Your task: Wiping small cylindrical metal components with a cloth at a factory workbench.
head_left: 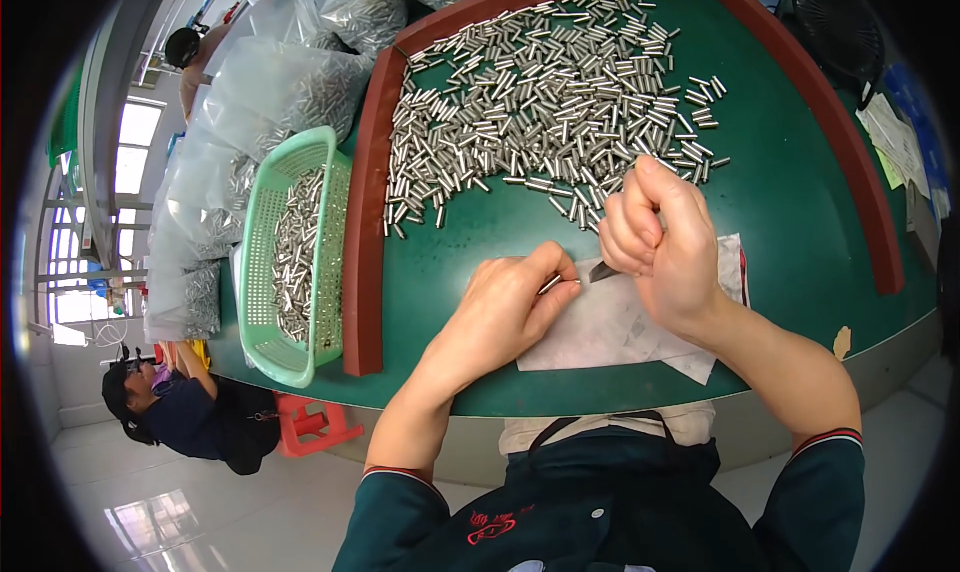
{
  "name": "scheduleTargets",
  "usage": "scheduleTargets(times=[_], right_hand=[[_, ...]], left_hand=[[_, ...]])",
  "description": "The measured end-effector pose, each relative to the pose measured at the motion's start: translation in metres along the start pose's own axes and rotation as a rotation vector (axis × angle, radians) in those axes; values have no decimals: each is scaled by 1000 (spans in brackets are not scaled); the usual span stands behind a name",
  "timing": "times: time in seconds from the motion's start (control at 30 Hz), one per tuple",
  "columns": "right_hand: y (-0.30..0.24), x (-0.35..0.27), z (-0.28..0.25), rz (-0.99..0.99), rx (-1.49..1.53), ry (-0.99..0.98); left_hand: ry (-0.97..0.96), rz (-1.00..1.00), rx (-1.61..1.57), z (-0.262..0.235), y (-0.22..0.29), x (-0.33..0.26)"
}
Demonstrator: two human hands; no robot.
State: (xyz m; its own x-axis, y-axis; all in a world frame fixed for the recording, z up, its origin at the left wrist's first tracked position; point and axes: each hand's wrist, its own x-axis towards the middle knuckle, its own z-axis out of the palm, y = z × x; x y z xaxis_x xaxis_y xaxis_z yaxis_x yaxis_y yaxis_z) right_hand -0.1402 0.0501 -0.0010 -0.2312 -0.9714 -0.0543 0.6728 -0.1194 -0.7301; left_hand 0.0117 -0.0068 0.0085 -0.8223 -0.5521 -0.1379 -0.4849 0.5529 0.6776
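My left hand (500,300) pinches a small metal pin (550,285) between thumb and fingers, low over the table. Close to its right, my right hand (662,234) is closed in a fist round a tool with a dark, pointed blade (602,271); the grip hides its handle. The blade tip points toward the pin, with a small gap between them. A stained white cloth (575,334) lies under both hands at the table's near edge. Beyond them, a wide heap of short, shiny metal pins (540,112) is spread on the green tabletop (790,232).
Dark red rails (364,272) border the work surface. Left of them stands a green plastic basket (262,312) of pins, with clear bags (285,87) of metal parts behind it. A black fan (832,27) sits far right. A co-worker (190,412) is at lower left, near a red stool (312,427).
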Motion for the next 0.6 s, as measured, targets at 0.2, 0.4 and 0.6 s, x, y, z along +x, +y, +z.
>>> scheduleTargets(times=[0.2, 0.4, 0.6], right_hand=[[2, -7, 0, -95, 74, -62], [6, -10, 2, -100, 0, -60], [8, -10, 2, -85, 15, -65]], left_hand=[[84, 34, 0, 4, 0, -1], [135, 123, 76, 8, -3, -1], [145, 74, 74, 7, -1, -3]])
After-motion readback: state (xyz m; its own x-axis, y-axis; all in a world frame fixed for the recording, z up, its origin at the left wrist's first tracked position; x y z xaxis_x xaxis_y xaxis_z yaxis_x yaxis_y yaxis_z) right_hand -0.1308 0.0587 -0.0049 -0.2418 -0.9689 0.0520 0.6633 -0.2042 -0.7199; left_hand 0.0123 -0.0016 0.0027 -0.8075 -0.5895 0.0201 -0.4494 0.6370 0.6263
